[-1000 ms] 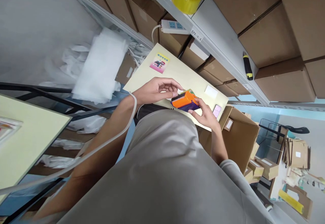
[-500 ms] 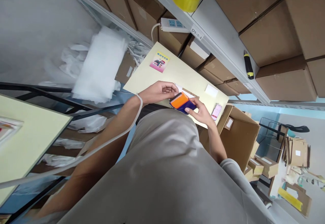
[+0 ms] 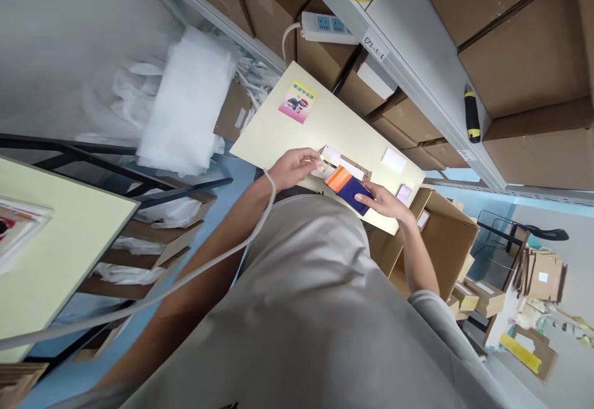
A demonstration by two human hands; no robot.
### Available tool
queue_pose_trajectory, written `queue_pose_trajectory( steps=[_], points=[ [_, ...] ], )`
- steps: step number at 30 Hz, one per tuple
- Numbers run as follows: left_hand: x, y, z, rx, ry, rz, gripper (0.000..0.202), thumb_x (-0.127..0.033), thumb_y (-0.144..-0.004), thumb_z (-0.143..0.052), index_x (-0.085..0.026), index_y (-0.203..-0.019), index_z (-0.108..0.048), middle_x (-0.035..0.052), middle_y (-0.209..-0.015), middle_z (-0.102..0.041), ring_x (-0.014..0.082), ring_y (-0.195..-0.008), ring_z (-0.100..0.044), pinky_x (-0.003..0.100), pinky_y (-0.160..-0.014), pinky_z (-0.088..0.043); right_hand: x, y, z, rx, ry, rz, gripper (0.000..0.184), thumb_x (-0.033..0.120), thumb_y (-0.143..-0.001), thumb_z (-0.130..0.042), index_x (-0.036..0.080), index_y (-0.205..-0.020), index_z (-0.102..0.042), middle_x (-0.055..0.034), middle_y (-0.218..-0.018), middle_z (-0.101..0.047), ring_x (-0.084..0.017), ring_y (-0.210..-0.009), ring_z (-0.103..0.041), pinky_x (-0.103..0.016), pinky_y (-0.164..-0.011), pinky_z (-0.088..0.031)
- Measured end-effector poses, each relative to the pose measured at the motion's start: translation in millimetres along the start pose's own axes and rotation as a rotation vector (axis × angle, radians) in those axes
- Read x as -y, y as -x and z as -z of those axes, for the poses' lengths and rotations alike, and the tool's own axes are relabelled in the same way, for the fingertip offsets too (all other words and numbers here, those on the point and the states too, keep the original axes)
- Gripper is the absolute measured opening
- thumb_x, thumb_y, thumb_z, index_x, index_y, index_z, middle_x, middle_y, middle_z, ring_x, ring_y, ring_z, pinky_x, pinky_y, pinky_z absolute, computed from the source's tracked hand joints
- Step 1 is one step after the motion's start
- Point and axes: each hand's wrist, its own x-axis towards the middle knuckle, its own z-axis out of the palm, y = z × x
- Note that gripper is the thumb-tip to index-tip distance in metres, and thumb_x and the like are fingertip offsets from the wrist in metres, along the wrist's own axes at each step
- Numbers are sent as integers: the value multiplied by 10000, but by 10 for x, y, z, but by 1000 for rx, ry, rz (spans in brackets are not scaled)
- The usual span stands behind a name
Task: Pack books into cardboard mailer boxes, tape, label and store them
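A: Where is the orange and dark blue box right now?

B: Near edge of the pale yellow table, lying flat or close to it, just in front of the person's body. The right hand has its fingers closed on the box's right end. The orange part faces left, toward the other hand.

A: And the left hand?

B: Pinched together on something small and pale, at the left edge of an open cardboard carton that lies just beyond the box. I can't tell what the small thing is; it may be a flap or a slip of paper.

A: How far along does the packing look?

B: My guess is midway. The carton is out and open with a white sheet showing on it, but the box sits beside it, not inside. Nothing looks sealed.

A: Anything else on the table?

B: A pink sticker at the far left, a white slip at the far right, and a small pink card near the right hand. A utility knife lies on the shelf beyond.
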Motion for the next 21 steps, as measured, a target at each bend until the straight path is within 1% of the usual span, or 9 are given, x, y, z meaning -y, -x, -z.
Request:
queue_pose_trajectory(
  steps=[2,3,5,8,12,15,18,21],
  points=[
    [98,-53,116,-107,23,9,438,-581,-757,-878,-203,-901,-709,-5,-676,-583,113,-552,-434,267,-542,-350,-34,103,159,24,26,-76,664,874,-985,-662,212,-1034,-698,-38,-927,-722,-220,-829,-644,-337,-737,-536],
    [142,-86,178,-140,26,21,420,-556,-751,-878,-198,-898,-716,3,-695,-602,113,-558,-440,271,-547,-353,-44,137,236,28,40,-108,660,871,-982,-662,212,-1015,-690,-31,-903,-707,-213,-804,-628,-332,-716,-519],
    [220,-162,278,-161,18,60,388,-513,-736,-877,-187,-886,-730,17,-718,-635,117,-577,-461,275,-561,-370,-57,141,369,37,76,-154,649,860,-984,-659,212,-1003,-683,-27,-891,-691,-207,-792,-613,-330,-707,-502],
    [336,-289,332,-181,5,103,335,-458,-733,-863,-176,-864,-741,20,-709,-651,132,-621,-502,279,-611,-421,-79,-20,488,47,158,-189,645,857,-964,-676,213,-982,-680,-31,-892,-692,-208,-793,-606,-330,-710,-485],
    [517,-436,304,-212,-1,154,227,-357,-753,-839,-171,-835,-737,15,-698,-656,154,-682,-566,297,-708,-488,-132,-338,523,78,213,-213,693,904,-913,-684,212,-950,-679,-45,-878,-709,-213,-778,-604,-331,-690,-473],
    [664,-515,286,-254,0,171,184,-313,-775,-841,-174,-822,-729,33,-759,-708,176,-762,-634,311,-798,-532,-157,-484,508,93,230,-230,711,923,-909,-663,212,-922,-672,-51,-845,-704,-215,-768,-603,-332,-680,-472],
    [799,-585,288,-276,9,154,233,-335,-785,-886,-184,-796,-708,63,-871,-773,206,-883,-702,322,-894,-558,-158,-539,494,104,246,-255,706,916,-928,-650,210,-914,-668,-56,-840,-709,-207,-749,-607,-328,-668,-469],
    [916,-665,298,-269,10,154,328,-407,-778,-937,-200,-797,-684,68,-899,-787,228,-944,-728,336,-928,-570,-151,-557,482,123,262,-281,690,890,-953,-652,201,-940,-681,-59,-867,-734,-203,-733,-625,-324,-669,-478]
  ],
)
